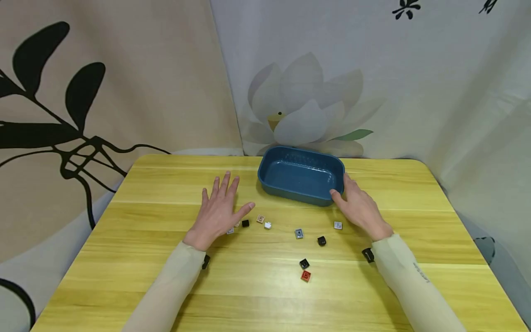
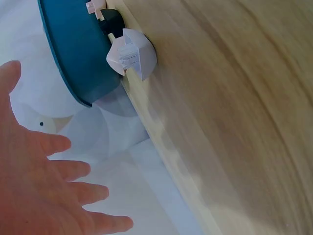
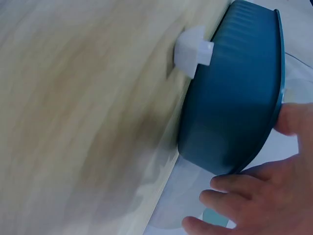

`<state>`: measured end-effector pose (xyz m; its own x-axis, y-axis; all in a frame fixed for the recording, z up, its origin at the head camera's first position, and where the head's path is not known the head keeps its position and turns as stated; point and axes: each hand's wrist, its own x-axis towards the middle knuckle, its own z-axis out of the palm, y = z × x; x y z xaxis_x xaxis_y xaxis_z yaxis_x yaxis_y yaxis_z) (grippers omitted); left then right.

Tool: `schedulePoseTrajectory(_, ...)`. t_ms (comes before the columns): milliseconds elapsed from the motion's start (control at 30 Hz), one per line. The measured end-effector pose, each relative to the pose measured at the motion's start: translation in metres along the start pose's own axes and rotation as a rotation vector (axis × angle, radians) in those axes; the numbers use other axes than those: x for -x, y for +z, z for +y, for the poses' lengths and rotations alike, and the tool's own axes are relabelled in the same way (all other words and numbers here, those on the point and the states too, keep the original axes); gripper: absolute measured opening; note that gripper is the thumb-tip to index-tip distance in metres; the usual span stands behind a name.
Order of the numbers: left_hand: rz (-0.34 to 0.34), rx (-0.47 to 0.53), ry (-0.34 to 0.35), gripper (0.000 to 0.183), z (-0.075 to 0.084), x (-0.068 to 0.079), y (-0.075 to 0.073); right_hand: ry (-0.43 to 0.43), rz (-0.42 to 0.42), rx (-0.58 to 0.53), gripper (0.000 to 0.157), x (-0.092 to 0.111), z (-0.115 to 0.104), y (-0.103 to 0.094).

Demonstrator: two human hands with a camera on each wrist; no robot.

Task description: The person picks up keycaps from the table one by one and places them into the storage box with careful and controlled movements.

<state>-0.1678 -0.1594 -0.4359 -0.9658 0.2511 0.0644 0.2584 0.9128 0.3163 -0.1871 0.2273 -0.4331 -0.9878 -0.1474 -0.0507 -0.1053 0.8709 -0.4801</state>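
Observation:
A blue rectangular baking dish [image 1: 304, 199] stands near the table's back edge. My right hand [image 1: 360, 206] holds its right end, with the thumb at the rim and the other fingers along the outer side. To the left of the dish, my left hand [image 1: 219, 214] is spread palm down over the table, holding nothing. Small keycaps lie near it: a black keycap [image 1: 245, 223], a beige keycap [image 1: 260, 218] and a white keycap [image 1: 267, 225]. Others are partly hidden beneath its thumb. Close to my right hand lies a pale keycap [image 1: 338, 225].
Nearer the front are a grey keycap [image 1: 299, 234], two black keycaps [image 1: 321, 240] and a red keycap [image 1: 305, 275]. The wooden table [image 1: 137, 240] reaches back to a printed curtain [image 1: 174, 92] right behind the dish.

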Motion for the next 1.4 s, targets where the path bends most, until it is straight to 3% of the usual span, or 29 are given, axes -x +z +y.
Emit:
schedulePoseTrajectory(367, -0.002, 0.008, 0.005, 0.098, -0.003, 0.003, -0.001, -0.013, -0.024, -0.012, 0.073, -0.001, -0.005, 0.001)
schedulePoseTrajectory(767, -0.007, 0.018, 0.018, 0.099, -0.001, 0.0, -0.002, -0.133, -0.064, -0.021, 0.068, -0.003, -0.01, 0.007)
schedulePoseTrajectory(1033, -0.026, 0.037, 0.024, 0.102, 0.008, -0.017, -0.004, -0.155, -0.1, -0.038, 0.07, -0.006, -0.009, 0.008)
schedulePoseTrajectory(1233, -0.075, 0.039, 0.006, 0.108, 0.016, -0.032, -0.002, -0.119, -0.086, -0.054, 0.083, 0.003, -0.004, 0.003)
schedulePoseTrajectory(1400, -0.112, 0.037, -0.011, 0.109, 0.019, -0.038, 0.0, -0.131, -0.056, -0.016, 0.082, 0.014, 0.0, -0.003)
